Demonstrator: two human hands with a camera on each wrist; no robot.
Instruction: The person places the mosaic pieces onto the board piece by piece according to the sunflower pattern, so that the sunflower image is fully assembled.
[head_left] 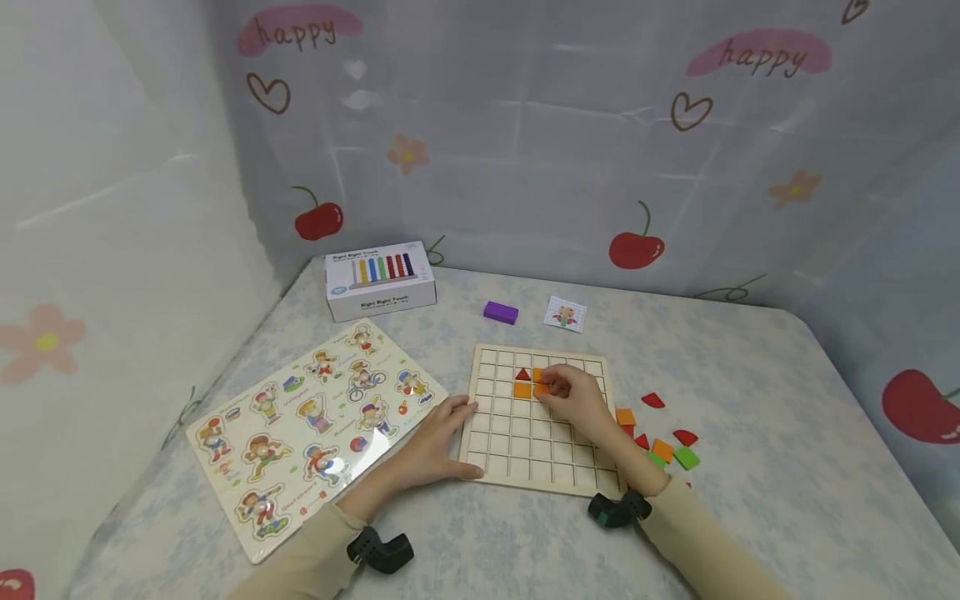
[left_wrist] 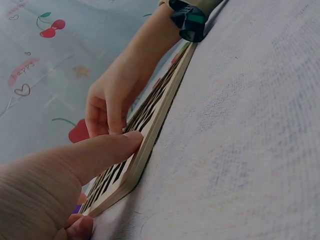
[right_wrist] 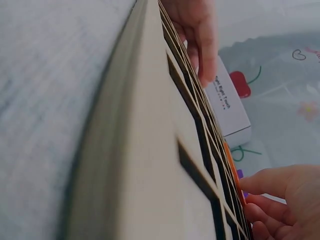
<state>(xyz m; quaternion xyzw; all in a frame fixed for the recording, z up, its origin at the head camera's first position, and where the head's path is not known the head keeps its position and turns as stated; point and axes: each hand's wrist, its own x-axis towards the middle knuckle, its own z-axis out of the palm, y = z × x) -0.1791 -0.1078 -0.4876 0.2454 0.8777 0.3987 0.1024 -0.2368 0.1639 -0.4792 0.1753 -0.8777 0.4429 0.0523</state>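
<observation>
A square wooden grid board [head_left: 510, 454] lies on the table. My left hand [head_left: 427, 446] is at its left side, fingertips at the left edge and thumb extended onto the near left corner. In the left wrist view, that thumb [left_wrist: 112, 150] lies on the board's rim. My right hand [head_left: 576, 402] reaches over the upper part of the grid. Its thumb and fingers pinch an orange square tile [head_left: 541, 389], partly hidden by them. Close by in the grid sit a red triangle tile [head_left: 522, 375], an orange square [head_left: 522, 390] and another orange tile [head_left: 537, 374].
Several loose red, orange and green tiles [head_left: 663, 451] lie right of the board. Behind it are a purple block [head_left: 501, 312] and a small picture card [head_left: 565, 314]. A picture puzzle board [head_left: 288, 417] and a white box [head_left: 381, 282] stand to the left.
</observation>
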